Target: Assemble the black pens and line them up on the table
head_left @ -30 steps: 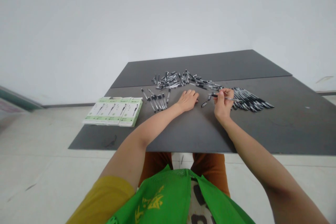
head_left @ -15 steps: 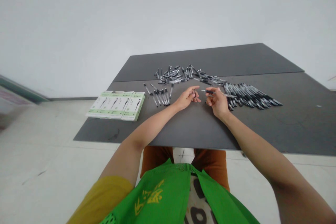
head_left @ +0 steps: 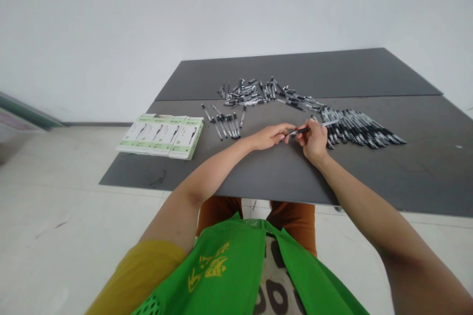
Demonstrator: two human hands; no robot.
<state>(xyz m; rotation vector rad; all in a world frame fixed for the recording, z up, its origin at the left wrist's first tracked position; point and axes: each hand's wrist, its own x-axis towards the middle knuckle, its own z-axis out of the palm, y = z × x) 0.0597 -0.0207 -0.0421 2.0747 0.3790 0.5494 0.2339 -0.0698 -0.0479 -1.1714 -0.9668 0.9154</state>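
In my right hand (head_left: 314,141) is a gel pen (head_left: 303,130) with a clear barrel and a black grip, its tip end pointing left. The barrel's back end sticks out past the hand toward the right-hand pens. My left hand (head_left: 271,137) is closed at the tip end, its fingers pinching what looks like a small dark pen cap (head_left: 290,134). The fingers partly hide that cap, and I cannot tell how far it sits on the pen. Both hands are close together above the grey table (head_left: 266,172).
Pens in a large spread pile (head_left: 364,128) lie right of my right hand. A loose heap of pens and caps (head_left: 244,94) is farther back. Several pens (head_left: 228,125) lie left of my left hand. Green-and-white pen boxes (head_left: 160,137) stand side by side at the table's left edge.
My hands have come together. The pen's tip end, apart from my left fingers before, now meets them. The view has shifted slightly.
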